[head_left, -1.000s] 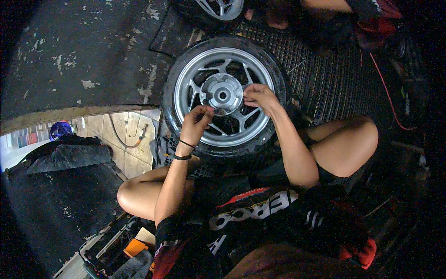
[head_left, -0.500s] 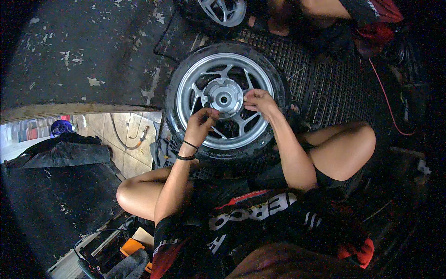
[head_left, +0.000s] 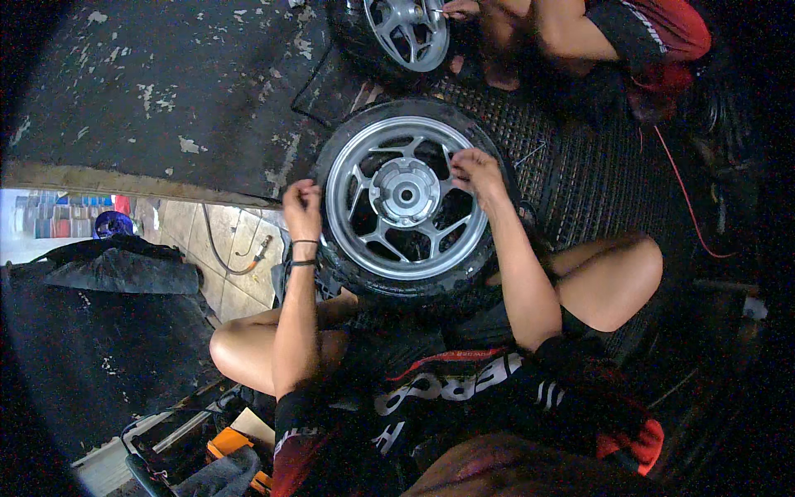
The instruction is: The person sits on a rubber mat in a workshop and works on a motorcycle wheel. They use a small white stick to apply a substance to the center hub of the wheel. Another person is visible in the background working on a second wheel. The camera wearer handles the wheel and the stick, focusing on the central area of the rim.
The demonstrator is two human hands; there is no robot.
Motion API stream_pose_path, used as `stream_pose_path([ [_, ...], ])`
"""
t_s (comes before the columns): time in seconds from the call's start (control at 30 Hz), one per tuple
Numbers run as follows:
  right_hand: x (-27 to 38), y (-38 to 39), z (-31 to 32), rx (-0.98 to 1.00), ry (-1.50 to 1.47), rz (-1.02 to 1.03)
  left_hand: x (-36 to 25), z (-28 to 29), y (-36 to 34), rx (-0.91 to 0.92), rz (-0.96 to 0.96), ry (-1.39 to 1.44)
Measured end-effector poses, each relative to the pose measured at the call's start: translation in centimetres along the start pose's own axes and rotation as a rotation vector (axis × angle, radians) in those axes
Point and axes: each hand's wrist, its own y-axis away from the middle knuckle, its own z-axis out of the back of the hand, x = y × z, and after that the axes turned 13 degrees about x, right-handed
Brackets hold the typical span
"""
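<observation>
A motorcycle wheel (head_left: 351,236) with a silver spoked rim lies flat between my legs, its black tyre (head_left: 402,290) around it. At its middle sits a round notched hub (head_left: 406,192) with a dark centre hole. My left hand (head_left: 303,214), wearing dark bands at the wrist, is raised at the tyre's left edge, fingers curled together. Over the right-hand spokes hovers my right hand (head_left: 480,178), its fingers bent inward and slightly blurred. Whatever either hand may pinch is too small or hidden to make out.
Ahead, another person's hand (head_left: 460,10) touches a second wheel (head_left: 406,37). A dark perforated mat (head_left: 588,178) extends to the right, with a thin red cable (head_left: 683,192) beyond. At left, a hose (head_left: 214,244) lies on tiles; orange items (head_left: 228,441) are at lower left.
My left hand has left the hub and moved left to the tyre's edge. My right hand has drawn slightly away from the hub. The other person's hand has come into view.
</observation>
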Motion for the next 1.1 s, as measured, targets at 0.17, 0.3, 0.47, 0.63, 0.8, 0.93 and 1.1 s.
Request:
stream_pose_path([
  [0.17,5.3,-2.6,0.1,-0.025,-0.030,0.171,6.5,0.9,1.0,-0.016,0.284,-0.405],
  [0.3,9.8,-5.3,1.1,0.004,0.190,0.248,7.1,-2.6,1.6,0.065,0.468,-0.317],
  [0.47,13.2,-12.3,4.5,-0.047,0.710,0.403,5.8,-3.4,1.6,0.024,0.432,-0.274],
  [0.63,16.5,-13.6,2.6,-0.143,0.973,0.448,6.0,-2.5,1.8,0.007,0.470,-0.280],
  [0.8,18.0,-12.2,1.6,-0.302,1.181,0.517,6.2,-1.9,2.3,0.005,0.483,-0.281],
  [0.93,17.9,-12.3,3.6,-0.337,1.365,0.791,6.3,-2.5,2.0,-0.018,0.418,-0.263],
  [1.1,18.4,-13.1,1.8,-0.353,1.397,1.101,6.7,-2.2,2.1,-0.020,0.419,-0.249],
])
